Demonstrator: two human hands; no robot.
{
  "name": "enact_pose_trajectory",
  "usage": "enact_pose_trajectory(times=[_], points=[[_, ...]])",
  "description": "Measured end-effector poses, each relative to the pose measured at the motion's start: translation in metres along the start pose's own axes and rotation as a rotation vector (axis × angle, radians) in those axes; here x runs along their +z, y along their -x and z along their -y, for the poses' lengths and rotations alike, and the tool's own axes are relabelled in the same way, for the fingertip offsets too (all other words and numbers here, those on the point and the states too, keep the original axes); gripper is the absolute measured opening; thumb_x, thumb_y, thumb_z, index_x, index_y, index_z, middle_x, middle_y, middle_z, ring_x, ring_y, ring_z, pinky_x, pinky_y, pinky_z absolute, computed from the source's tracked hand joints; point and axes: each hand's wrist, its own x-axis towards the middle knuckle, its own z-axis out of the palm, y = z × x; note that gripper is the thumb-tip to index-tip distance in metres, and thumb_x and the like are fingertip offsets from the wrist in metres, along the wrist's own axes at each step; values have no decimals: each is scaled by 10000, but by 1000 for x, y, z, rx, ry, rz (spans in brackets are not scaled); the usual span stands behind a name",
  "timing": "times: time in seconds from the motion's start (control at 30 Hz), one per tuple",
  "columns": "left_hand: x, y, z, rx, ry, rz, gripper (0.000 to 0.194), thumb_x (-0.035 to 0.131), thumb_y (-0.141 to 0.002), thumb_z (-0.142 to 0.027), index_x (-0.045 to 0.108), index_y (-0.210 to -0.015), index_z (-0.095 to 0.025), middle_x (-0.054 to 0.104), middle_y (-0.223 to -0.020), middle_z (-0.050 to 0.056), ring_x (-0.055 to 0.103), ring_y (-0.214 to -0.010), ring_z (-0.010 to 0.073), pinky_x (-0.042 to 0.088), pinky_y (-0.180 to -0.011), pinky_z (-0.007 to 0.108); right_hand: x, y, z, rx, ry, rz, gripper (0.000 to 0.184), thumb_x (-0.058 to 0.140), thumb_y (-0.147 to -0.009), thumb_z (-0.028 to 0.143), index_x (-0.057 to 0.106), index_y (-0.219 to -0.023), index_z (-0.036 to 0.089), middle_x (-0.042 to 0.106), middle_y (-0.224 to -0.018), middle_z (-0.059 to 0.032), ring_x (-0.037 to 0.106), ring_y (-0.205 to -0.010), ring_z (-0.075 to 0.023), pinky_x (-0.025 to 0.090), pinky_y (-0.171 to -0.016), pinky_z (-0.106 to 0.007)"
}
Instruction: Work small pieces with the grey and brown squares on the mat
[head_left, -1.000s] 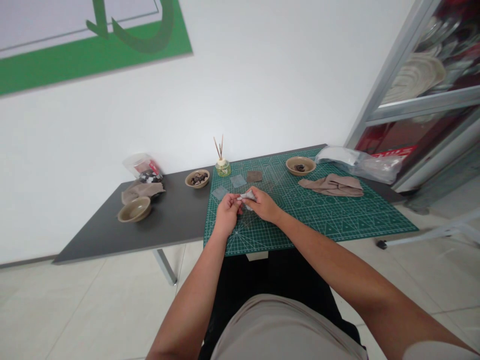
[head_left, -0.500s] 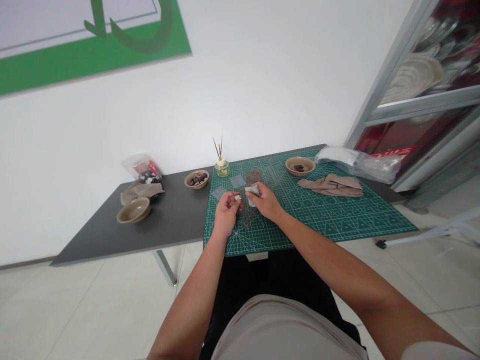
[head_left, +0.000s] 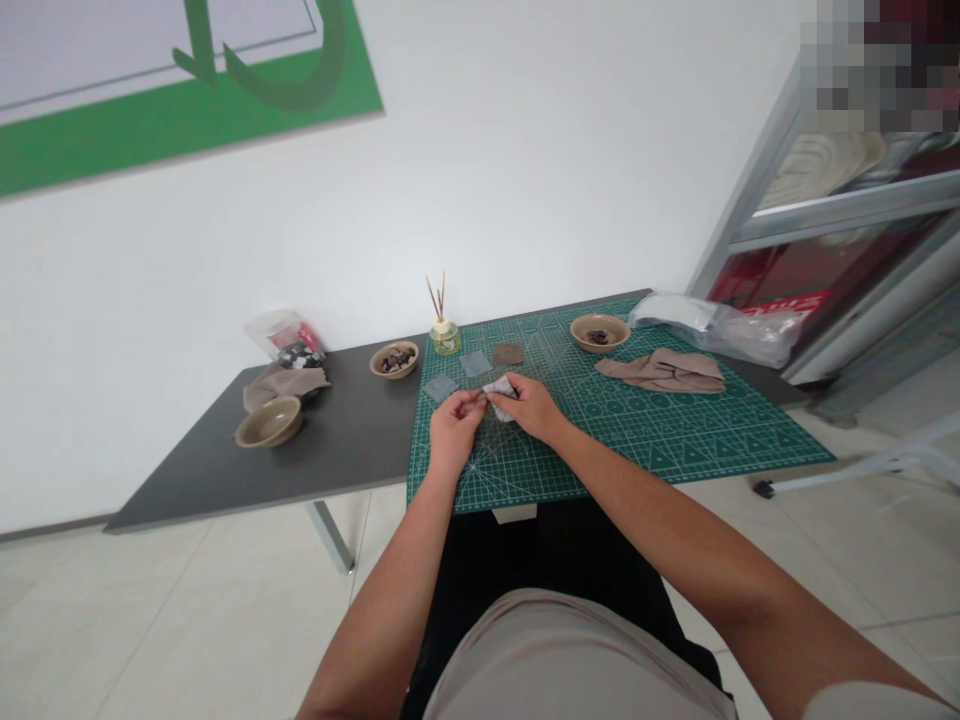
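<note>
Above the green cutting mat [head_left: 630, 430], my left hand [head_left: 454, 430] is closed in a pinch; the small white piece seen in it earlier is now hidden by the fingers. My right hand [head_left: 531, 408] grips a crumpled pale grey cloth [head_left: 501, 388], pressed against the left fingertips. Just beyond the hands lie thin square sheets: two blue-grey ones, the nearer sheet [head_left: 440, 387] and the farther sheet [head_left: 475, 364], and a brown sheet [head_left: 508, 353].
A bowl of dark and light pieces [head_left: 394, 360] stands on the grey table [head_left: 337, 440]; another bowl [head_left: 600, 332] holds dark bits. A third bowl [head_left: 268, 422] is at left. Around are a reed diffuser [head_left: 445, 335], a brown cloth [head_left: 664, 371] and a plastic bag [head_left: 720, 325].
My hands have come together. The pale grey cloth now meets the left fingertips, where the small white piece was showing before.
</note>
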Motion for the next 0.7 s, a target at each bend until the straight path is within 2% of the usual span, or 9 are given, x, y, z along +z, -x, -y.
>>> enact_pose_trajectory(times=[0.1, 0.23, 0.47, 0.7], points=[[0, 0, -1, 2, 25, -14, 179, 745, -737, -305, 731, -865, -181, 751, -872, 37, 677, -804, 164, 516, -796, 298, 1, -1, 1, -24, 39, 15, 241, 574, -853, 404, 489, -723, 219, 541, -680, 26, 498, -662, -151, 360, -637, -271], [-1, -1, -2, -31, 37, -27, 185, 770, -703, -276, 724, -855, -182, 738, -803, 21, 674, -763, 159, 514, -770, 292, 1, 0, 4, -60, 72, 40, 267, 575, -850, 400, 429, -706, 229, 515, -674, 31, 481, -663, -150, 353, -643, -274], [-3, -3, 0, -28, 23, -45, 189, 782, -652, -241, 728, -824, -183, 739, -793, 18, 659, -731, 158, 511, -757, 297, 0, -1, 6, -30, 59, 72, 270, 593, -848, 408, 447, -714, 224, 525, -679, 32, 487, -667, -151, 344, -651, -278], [-2, -2, -2, -49, 21, -68, 162, 775, -645, -226, 730, -793, -180, 723, -741, 9, 645, -701, 151, 503, -732, 290, 3, -2, 3, -70, 46, 96, 245, 555, -864, 392, 407, -749, 234, 517, -715, 25, 482, -695, -157, 363, -675, -287]])
